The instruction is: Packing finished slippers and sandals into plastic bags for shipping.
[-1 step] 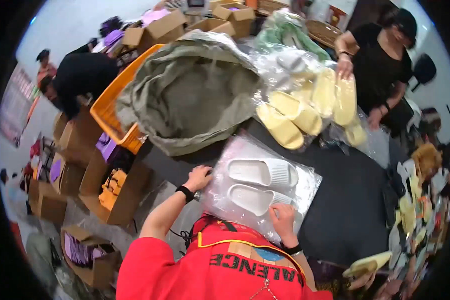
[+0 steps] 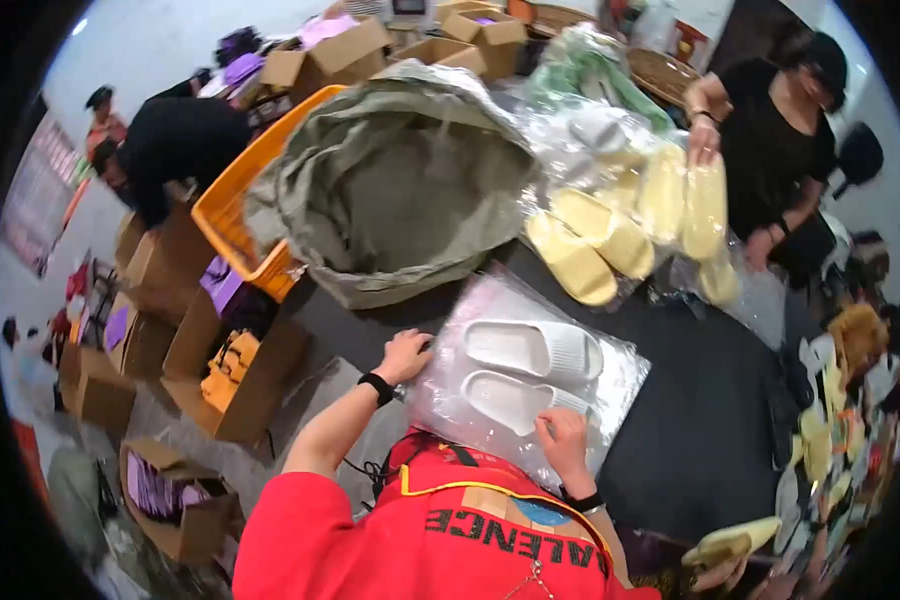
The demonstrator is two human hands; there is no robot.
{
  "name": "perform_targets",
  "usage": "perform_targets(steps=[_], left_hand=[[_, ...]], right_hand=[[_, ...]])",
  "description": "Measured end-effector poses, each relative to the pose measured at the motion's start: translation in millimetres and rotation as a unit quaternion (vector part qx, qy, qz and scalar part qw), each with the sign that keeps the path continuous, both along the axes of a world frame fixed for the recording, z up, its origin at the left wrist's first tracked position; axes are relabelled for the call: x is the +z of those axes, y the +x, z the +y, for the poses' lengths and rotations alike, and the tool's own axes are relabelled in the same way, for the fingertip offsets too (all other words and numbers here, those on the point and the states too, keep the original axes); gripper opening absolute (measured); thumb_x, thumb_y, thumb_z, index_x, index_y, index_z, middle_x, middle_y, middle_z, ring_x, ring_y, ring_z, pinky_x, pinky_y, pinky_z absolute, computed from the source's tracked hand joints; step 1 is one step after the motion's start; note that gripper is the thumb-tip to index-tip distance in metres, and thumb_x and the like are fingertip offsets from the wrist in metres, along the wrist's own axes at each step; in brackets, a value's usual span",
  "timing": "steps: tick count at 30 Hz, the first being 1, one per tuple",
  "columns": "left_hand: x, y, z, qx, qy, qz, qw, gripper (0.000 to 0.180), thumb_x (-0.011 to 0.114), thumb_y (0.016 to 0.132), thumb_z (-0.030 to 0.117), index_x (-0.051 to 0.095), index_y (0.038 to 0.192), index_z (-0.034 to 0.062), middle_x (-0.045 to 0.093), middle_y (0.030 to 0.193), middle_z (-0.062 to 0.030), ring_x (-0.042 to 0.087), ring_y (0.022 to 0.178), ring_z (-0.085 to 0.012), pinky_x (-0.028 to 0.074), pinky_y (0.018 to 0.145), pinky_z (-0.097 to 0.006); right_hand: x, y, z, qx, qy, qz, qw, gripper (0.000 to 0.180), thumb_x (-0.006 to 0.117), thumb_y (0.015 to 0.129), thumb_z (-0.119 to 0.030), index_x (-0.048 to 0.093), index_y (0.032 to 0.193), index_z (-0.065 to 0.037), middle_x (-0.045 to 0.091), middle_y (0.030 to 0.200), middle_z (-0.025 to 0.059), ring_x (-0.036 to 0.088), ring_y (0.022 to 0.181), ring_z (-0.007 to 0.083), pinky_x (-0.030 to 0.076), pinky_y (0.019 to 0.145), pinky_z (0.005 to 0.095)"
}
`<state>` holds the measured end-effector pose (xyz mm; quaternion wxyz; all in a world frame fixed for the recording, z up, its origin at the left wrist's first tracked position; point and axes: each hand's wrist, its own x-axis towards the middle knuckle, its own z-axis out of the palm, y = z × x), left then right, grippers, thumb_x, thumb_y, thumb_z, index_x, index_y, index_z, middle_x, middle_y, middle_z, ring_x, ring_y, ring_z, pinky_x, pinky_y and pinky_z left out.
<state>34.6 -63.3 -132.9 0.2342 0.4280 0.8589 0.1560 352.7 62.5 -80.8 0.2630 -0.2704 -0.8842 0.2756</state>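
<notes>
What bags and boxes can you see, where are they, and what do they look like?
Clear plastic bag: flat on the dark table under the left hand and right hand, holding white slippers.
Bagged yellow slippers: piled further back, shiny wrap.
Grey-green sack: big, open, behind the bag.
Orange crate: left of the sack.
Cardboard boxes: brown, open, on the floor at left.

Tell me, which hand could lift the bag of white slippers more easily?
Probably the right hand: it rests on the clear bag by the white slippers. The left hand touches only the bag's left edge.
</notes>
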Motion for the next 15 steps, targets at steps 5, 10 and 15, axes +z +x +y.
perform_targets(steps=[5, 10, 15], left_hand=[[23, -13, -21, 0.175, 0.216, 0.091, 0.956, 0.039, 0.060, 0.073, 0.018, 0.054, 0.111, 0.0129, 0.045, 0.120, -0.0135, 0.040, 0.113, -0.0324, 0.034, 0.091, -0.046], [82, -92, -32, 0.272, 0.324, 0.209, 0.882, 0.044, 0.060, 0.072, 0.016, 0.050, 0.115, 0.0108, 0.044, 0.120, -0.0139, 0.040, 0.110, -0.0354, 0.034, 0.092, -0.043], [146, -173, -21, 0.335, 0.320, 0.262, 0.846, 0.084, 0.066, 0.072, 0.042, 0.021, 0.137, 0.0137, 0.025, 0.137, -0.0227, 0.025, 0.125, -0.0387, 0.023, 0.097, -0.052]], right_hand=[[0, -10, -8, 0.073, -0.034, -0.038, 0.996, 0.008, 0.064, 0.073, -0.014, 0.060, 0.079, -0.009, 0.059, 0.078, 0.0044, 0.054, 0.079, 0.0234, 0.035, 0.078, 0.0359], [-23, 5, -6, 0.068, -0.002, -0.034, 0.997, 0.008, 0.062, 0.074, -0.012, 0.059, 0.081, -0.009, 0.060, 0.083, 0.0076, 0.055, 0.088, 0.0244, 0.032, 0.087, 0.0405], [-22, -3, -12, 0.033, -0.008, -0.046, 0.998, 0.007, 0.062, 0.074, -0.011, 0.059, 0.080, -0.008, 0.061, 0.085, 0.0092, 0.055, 0.092, 0.0255, 0.031, 0.090, 0.0433]])
